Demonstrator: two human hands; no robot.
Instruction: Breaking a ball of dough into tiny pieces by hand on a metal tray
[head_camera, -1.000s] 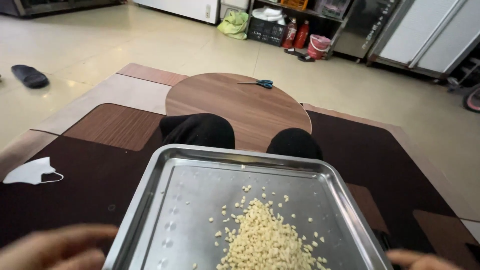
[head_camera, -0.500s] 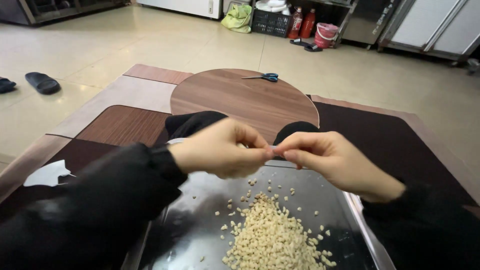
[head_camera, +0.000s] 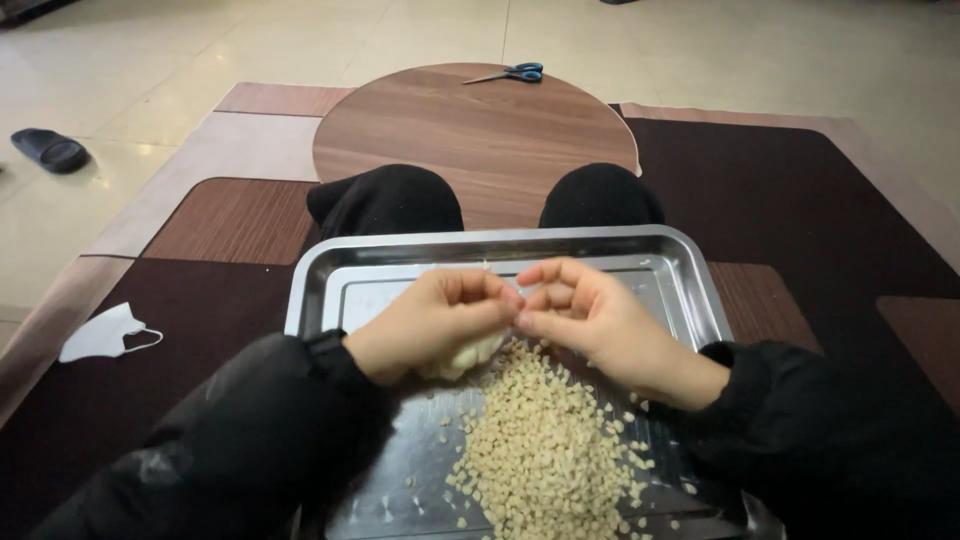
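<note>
A rectangular steel tray (head_camera: 690, 275) rests across the person's lap, with two black-clad knees (head_camera: 395, 200) showing at its 12 o'clock edge. Over the tray's middle, the left hand (head_camera: 435, 322) and right hand (head_camera: 590, 315) meet fingertip to fingertip, both curled shut in a pinching grip; what they pinch is too small to tell. A pale lump (head_camera: 468, 355) shows under the left hand. A heap of small cream-coloured pieces (head_camera: 545, 450) spreads toward 6 o'clock. At 12 o'clock beyond the knees sits a round wooden table (head_camera: 470, 130) bearing blue-handled scissors (head_camera: 515, 73). A white face mask (head_camera: 105, 333) lies on the mat at 9 o'clock, a dark slipper (head_camera: 48, 150) at 10 o'clock.
</note>
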